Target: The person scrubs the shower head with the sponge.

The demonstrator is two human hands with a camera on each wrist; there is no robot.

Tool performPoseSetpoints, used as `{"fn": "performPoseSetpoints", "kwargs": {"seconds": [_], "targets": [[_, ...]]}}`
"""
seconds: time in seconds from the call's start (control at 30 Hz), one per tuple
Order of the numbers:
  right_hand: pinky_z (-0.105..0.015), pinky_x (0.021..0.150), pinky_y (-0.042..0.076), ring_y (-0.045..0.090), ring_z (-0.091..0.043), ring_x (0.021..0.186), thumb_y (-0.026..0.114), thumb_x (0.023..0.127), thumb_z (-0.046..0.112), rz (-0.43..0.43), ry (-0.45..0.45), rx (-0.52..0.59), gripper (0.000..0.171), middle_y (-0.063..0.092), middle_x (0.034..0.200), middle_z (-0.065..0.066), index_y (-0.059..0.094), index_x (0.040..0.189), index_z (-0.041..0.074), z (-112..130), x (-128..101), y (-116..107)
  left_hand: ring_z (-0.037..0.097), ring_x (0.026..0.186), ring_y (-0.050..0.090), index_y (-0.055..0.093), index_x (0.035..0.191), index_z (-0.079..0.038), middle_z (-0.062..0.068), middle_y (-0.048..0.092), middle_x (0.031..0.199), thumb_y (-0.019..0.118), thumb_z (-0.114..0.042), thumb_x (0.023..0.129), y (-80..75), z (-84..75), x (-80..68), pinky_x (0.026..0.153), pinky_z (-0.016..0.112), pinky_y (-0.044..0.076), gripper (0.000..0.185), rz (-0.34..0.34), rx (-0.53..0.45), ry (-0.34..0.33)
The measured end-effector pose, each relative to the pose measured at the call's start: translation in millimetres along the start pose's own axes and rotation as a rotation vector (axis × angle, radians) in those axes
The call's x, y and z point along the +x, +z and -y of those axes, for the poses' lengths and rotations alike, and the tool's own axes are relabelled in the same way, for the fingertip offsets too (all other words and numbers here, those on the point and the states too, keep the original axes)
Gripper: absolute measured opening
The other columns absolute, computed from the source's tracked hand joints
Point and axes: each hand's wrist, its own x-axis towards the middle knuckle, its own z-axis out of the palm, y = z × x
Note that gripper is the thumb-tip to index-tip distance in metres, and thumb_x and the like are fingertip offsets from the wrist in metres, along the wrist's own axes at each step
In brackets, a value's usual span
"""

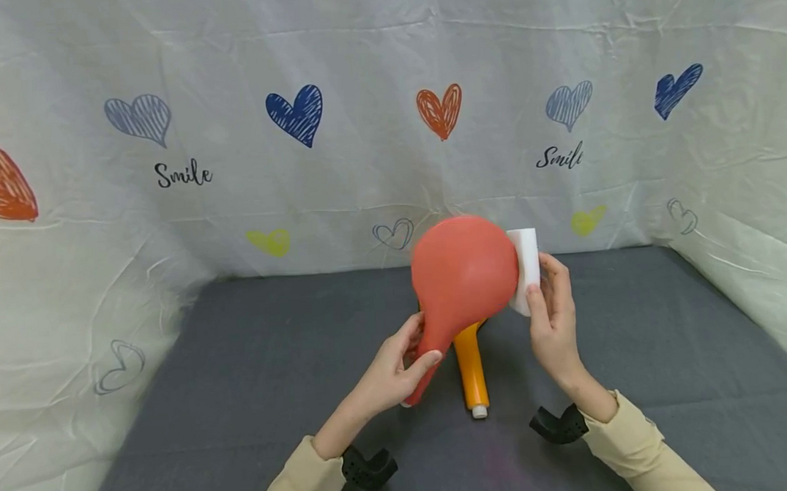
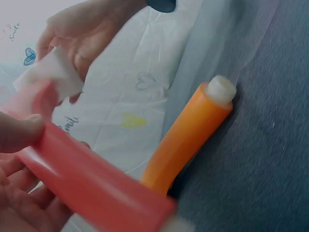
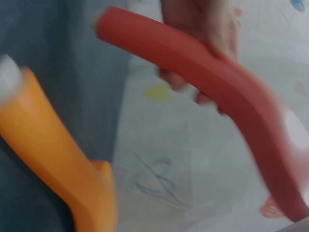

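Head view: the left hand (image 1: 391, 370) grips the handle of one red paddle (image 1: 463, 272), whose head lies beyond the grip. The right hand (image 1: 558, 333) pinches one pad (image 1: 528, 269) at the red paddle's right edge. One orange paddle (image 1: 471, 370) lies beneath the red paddle; the curtain (image 1: 358, 49) beyond reads "Smile" twice. Left wrist view: the orange paddle is right of the red paddle; right wrist view: left.

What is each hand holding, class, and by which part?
The left hand holds the red paddle by its narrow handle. The right hand pinches the white pad by the side facing away from the paddle.
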Motion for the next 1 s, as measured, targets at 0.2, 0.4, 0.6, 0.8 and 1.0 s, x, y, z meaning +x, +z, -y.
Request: {"fn": "performPoseSetpoints", "kwargs": {"seconds": [0.2, 0.4, 0.6, 0.8, 1.0], "targets": [[-0.023, 0.093, 0.041, 0.047, -0.029, 0.117, 0.041, 0.087, -0.017, 0.016, -0.092, -0.125, 0.035, 0.046, 0.126, -0.031, 0.046, 0.121, -0.017, 28.0, 27.0, -3.2, 0.02, 0.088, 0.053, 0.037, 0.135, 0.0, 0.012, 0.053, 0.118, 0.059, -0.006, 0.09, -2.3, 0.9, -0.8, 0.076, 0.033, 0.048, 0.05, -0.043, 0.267, 0.027], [-0.022, 0.095, 0.039, 0.049, -0.04, 0.113, 0.046, 0.082, -0.017, 0.03, -0.163, -0.249, 0.034, 0.051, 0.121, -0.033, 0.054, 0.115, -0.016, 35.7, 35.2, -4.2, 0.019, 0.095, 0.05, 0.045, 0.13, -0.003, 0.008, 0.054, 0.119, 0.062, -0.006, 0.088, 5.2, 8.0, -1.7, 0.082, 0.038, 0.041, 0.045, -0.167, 0.441, 0.13], [-0.018, 0.083, 0.04, 0.054, -0.012, 0.101, 0.043, 0.094, -0.004, -0.001, 0.127, -0.276, 0.032, 0.058, 0.119, -0.018, 0.055, 0.124, -0.003, 9.2, 22.7, -18.8, 0.02, 0.097, 0.049, 0.046, 0.129, -0.005, 0.007, 0.056, 0.114, 0.065, -0.002, 0.085, 3.7, 5.7, 0.7, 0.08, 0.037, 0.037, 0.049, -0.254, 0.535, 0.201], [-0.016, 0.088, 0.039, 0.052, -0.016, 0.107, 0.04, 0.093, -0.008, 0.001, 0.087, -0.281, 0.031, 0.054, 0.12, -0.025, 0.052, 0.122, -0.011, 30.4, 23.9, -13.7, 0.023, 0.096, 0.051, 0.047, 0.129, -0.005, 0.008, 0.055, 0.112, 0.069, -0.001, 0.081, 1.6, 1.1, 2.5, 0.082, 0.037, 0.04, 0.053, -0.26, 0.799, 0.248], [-0.034, 0.09, 0.036, 0.049, -0.038, 0.108, 0.043, 0.09, 0.009, 0.042, -0.311, -0.386, 0.032, 0.054, 0.12, -0.027, 0.061, 0.111, -0.007, 27.0, 22.7, -5.4, 0.024, 0.095, 0.052, 0.051, 0.127, -0.002, 0.011, 0.056, 0.111, 0.07, 0.0, 0.079, 2.8, 1.5, 1.9, 0.08, 0.035, 0.04, 0.051, -0.259, 0.969, 0.289]]}}
